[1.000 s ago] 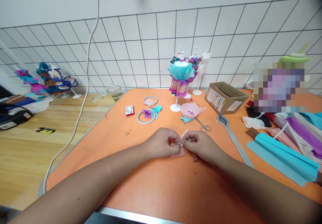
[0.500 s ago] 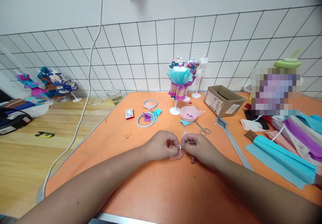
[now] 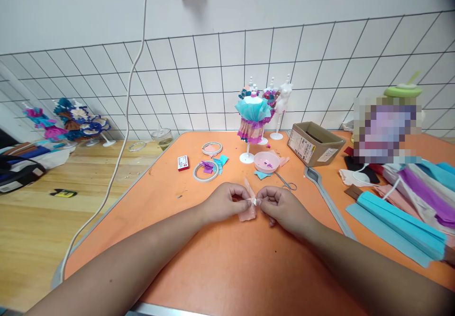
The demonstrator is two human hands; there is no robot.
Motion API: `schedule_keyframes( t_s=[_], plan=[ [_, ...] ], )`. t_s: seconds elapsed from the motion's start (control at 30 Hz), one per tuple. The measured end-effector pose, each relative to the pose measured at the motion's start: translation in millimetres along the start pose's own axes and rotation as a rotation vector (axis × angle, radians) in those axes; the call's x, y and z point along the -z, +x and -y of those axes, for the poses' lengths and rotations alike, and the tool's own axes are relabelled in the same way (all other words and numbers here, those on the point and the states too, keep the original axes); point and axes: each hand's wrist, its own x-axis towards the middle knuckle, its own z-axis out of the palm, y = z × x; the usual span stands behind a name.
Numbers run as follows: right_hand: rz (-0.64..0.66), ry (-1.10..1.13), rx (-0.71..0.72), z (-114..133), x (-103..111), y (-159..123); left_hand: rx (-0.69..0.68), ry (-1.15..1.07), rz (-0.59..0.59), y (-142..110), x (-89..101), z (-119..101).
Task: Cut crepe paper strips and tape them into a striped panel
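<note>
A small piece of pale pink crepe paper [image 3: 248, 213] is held over the table between my two hands, one corner sticking up and a wider part hanging below. My left hand [image 3: 227, 203] pinches it from the left between thumb and forefinger. From the right, my right hand [image 3: 282, 208] closes thumb and forefinger at the gathered middle, where a tiny white bit [image 3: 254, 202] shows between the fingertips. Whether that white bit is tape or paper I cannot tell. Both hands' fingertips are almost touching.
Beyond my hands are small scissors [image 3: 286, 182], a pink bowl [image 3: 266, 163], tape rolls [image 3: 206, 178] and a mini dress form [image 3: 253, 112] in turquoise and pink paper. A cardboard box [image 3: 302, 148], grey strap-like strip [image 3: 330, 204] and turquoise paper [image 3: 398, 226] lie rightward. A white cable [image 3: 128, 88] hangs left.
The pink paper has turned and opened out, with its upper corner now standing left of the fingertips. My left fingers have shifted slightly on it. The view has tilted up a little.
</note>
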Motion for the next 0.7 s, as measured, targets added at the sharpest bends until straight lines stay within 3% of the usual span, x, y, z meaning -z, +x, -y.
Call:
schedule_keyframes(
  t_s=[0.43,0.7],
  plan=[
    [0.0,-0.136,-0.015,5,6,-1,-0.029,-0.08,0.047,-2,3.8,-8],
    [0.257,-0.006,-0.111,6,16,-7,0.006,-0.231,0.292,-1,15.0,-3]
  ],
)
